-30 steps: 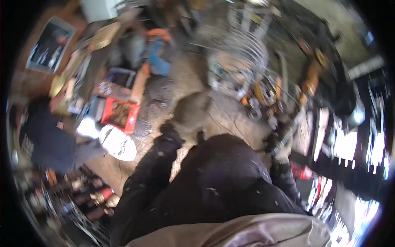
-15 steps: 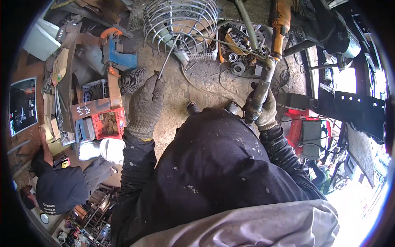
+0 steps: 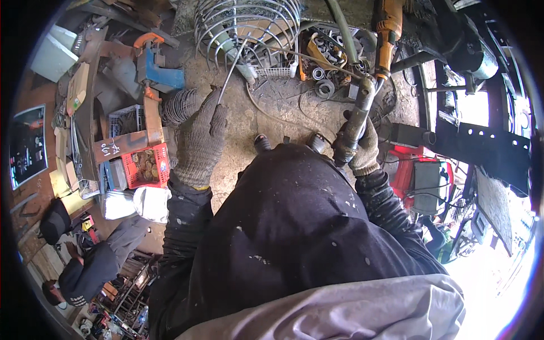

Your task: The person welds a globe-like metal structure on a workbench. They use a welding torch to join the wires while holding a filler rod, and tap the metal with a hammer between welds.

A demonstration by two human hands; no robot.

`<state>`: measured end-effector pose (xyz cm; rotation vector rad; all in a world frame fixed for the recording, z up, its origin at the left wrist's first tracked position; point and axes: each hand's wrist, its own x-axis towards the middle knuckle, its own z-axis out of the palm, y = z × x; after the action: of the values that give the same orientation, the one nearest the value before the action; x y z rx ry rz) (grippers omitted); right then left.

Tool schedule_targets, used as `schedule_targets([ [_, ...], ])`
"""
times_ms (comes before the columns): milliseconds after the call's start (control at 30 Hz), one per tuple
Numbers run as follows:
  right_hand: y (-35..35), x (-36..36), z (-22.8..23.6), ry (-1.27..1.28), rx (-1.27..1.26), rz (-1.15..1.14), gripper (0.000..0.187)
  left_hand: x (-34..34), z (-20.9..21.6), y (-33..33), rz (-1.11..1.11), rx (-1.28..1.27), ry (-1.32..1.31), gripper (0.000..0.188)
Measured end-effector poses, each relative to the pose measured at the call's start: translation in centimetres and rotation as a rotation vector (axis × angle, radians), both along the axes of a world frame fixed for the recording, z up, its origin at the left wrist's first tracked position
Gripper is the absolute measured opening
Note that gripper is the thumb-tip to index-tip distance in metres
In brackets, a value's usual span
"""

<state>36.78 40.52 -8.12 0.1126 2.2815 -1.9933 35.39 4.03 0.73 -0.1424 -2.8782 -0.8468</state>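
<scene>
My left hand (image 3: 199, 141), in a knitted grey work glove, is closed round the lower end of a thin metal rod (image 3: 231, 72). The rod slants up to a round cage of bent metal wire (image 3: 249, 25). My right hand (image 3: 365, 148), gloved too, grips a thick grey metal torch (image 3: 362, 110). From the torch's top, a long thin neck (image 3: 317, 58) runs left toward the cage, near the rod's upper end. Whether the two tips touch the wire is too small to tell.
Metal rings (image 3: 324, 88) and other parts lie right of the cage. An orange power tool (image 3: 389, 34) is beyond the torch. A hose (image 3: 266, 110) crosses the floor. At left are a blue clamp (image 3: 161, 73), red crate (image 3: 148, 164) and another person (image 3: 93, 272).
The other person at left has moved lower in the picture and away from the bench. My hands keep their grips, with only slight shifts of the rod and torch.
</scene>
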Motion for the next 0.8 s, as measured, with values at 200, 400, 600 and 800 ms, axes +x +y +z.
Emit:
schedule_targets([
  [200, -0.1, 0.3, -0.3, -0.008, -0.020, -0.010, 0.056, 0.1, 0.3, 0.6, 0.014, 0.039, -0.016, 0.035],
  [400, -0.3, 0.3, 0.2, -0.068, -0.094, -0.035, 0.053, 0.4, -0.5, 0.8, 0.026, 0.083, 0.017, 0.040],
  [600, -0.5, 0.2, 0.7, -0.069, -0.124, -0.034, 0.051, 0.4, -1.1, 1.0, 0.060, 0.113, -0.083, 0.041],
  [800, -0.3, 0.2, 0.2, -0.078, -0.039, 0.000, 0.047, 0.4, -0.8, 1.1, 0.068, 0.134, -0.134, 0.041],
])
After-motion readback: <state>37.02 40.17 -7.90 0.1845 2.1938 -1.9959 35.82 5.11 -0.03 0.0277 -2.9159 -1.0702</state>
